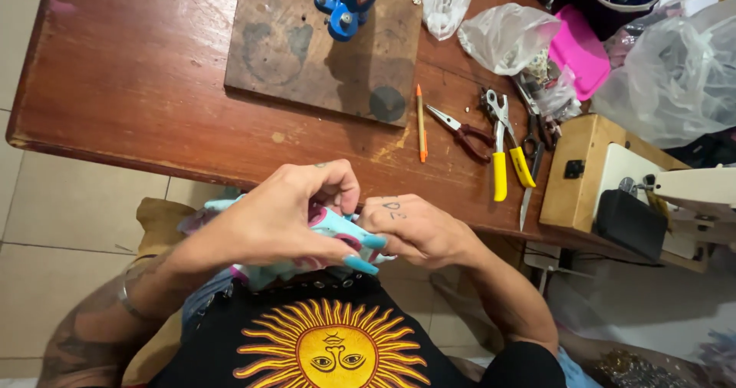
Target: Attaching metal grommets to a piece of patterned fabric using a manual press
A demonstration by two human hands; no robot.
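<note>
While gripped, fabric piece [326,227] between both hands

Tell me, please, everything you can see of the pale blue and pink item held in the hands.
The pale blue and pink fabric-like piece sits crumpled at the person's waist, just below the wooden table's edge. The left hand covers it from above and the right hand pinches its right end. Most is hidden.

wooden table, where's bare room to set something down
The left stretch of the brown wooden table, between its left edge and the dark square board, is bare. The right is crowded: orange pencil, yellow-handled pliers, clear plastic bags.
</note>
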